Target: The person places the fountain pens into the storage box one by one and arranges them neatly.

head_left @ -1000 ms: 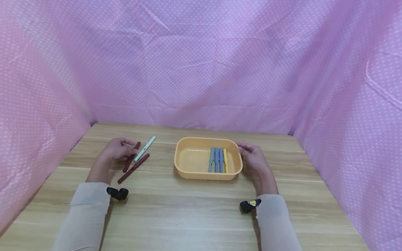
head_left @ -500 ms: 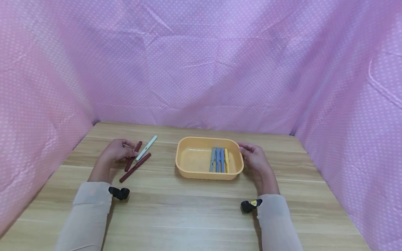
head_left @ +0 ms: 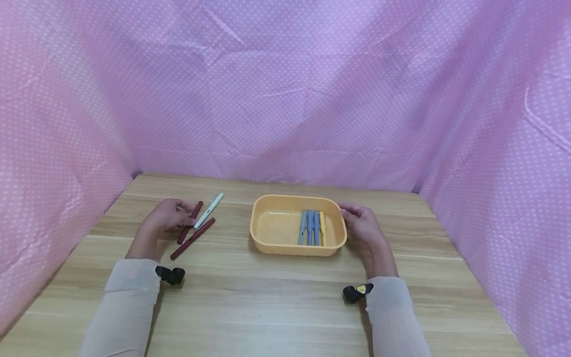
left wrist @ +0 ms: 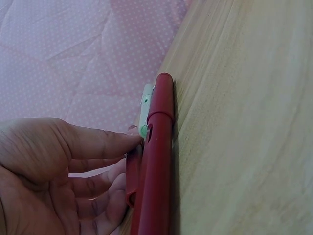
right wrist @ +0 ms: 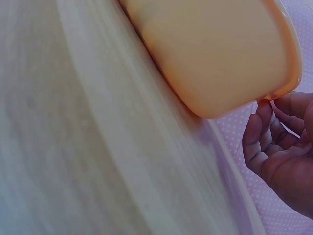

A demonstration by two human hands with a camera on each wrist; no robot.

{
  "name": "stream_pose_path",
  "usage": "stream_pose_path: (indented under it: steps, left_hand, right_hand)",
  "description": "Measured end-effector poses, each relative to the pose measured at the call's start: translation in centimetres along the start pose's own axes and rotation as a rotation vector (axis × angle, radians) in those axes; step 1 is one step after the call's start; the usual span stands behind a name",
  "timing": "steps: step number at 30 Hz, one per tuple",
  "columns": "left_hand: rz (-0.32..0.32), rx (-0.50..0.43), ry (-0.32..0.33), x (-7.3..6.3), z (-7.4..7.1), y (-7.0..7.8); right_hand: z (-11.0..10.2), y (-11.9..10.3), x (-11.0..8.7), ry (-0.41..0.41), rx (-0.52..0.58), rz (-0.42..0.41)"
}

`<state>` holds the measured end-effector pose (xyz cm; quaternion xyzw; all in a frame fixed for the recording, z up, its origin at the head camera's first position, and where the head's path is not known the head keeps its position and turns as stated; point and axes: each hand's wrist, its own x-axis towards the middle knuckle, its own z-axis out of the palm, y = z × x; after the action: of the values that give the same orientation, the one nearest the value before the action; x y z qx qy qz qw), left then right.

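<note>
In the head view, my left hand [head_left: 168, 216] is at a dark red capped pen [head_left: 183, 234], pinching it with the thumb across its barrel. The thumb tip comes right up to the lower end of a mint pen [head_left: 209, 210]. A second dark red pen [head_left: 193, 239] lies in front, large in the left wrist view and partly covering the pinched pen. My right hand [head_left: 360, 224] holds the right end of a yellow plastic tray [head_left: 272, 246], finger and thumb at its rim in the right wrist view. Inside the tray's right half, several pens [head_left: 310, 228] lie side by side: grey-blue, blue and yellow.
A wooden table [head_left: 250, 302] carries everything. Pink dotted cloth [head_left: 285, 99] hangs behind it and along both sides. Black wrist cameras [head_left: 171, 275] are strapped to the sleeves.
My left thumb has shifted slightly down and across the dark red pen. The whole scene drifts a little to the right in the head view; tray and right hand keep their places.
</note>
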<state>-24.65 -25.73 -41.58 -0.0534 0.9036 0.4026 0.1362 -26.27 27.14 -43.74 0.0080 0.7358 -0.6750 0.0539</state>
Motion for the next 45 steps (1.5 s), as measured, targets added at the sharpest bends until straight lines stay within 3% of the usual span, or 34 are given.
stream_pose_path:
  steps: [4,11,24,30,36,45]
  left_hand:
    - [0.004,0.008,-0.005,-0.1,0.1,0.1]
    - [-0.021,0.036,0.001,0.0,0.1,-0.1]
    - [-0.006,0.073,-0.020,0.5,-0.5,-0.3]
    - [0.010,0.092,-0.036,0.9,-0.8,-0.3]
    - [0.023,0.075,-0.031,0.8,-0.9,-0.2]
    - [0.023,0.073,-0.017,0.5,-1.1,0.0]
  right_hand:
    - [0.0,0.0,0.0,-0.004,0.027,0.010]
    - [-0.3,0.0,0.1,-0.013,-0.062,-0.013]
    - [0.3,-0.1,0.0,0.000,0.029,0.028]
    - [0.6,-0.2,0.2,0.015,0.017,0.006]
    - [0.5,0.0,0.3,0.009,0.052,0.008]
    - [0.4,0.1,0.4,0.010,0.013,-0.008]
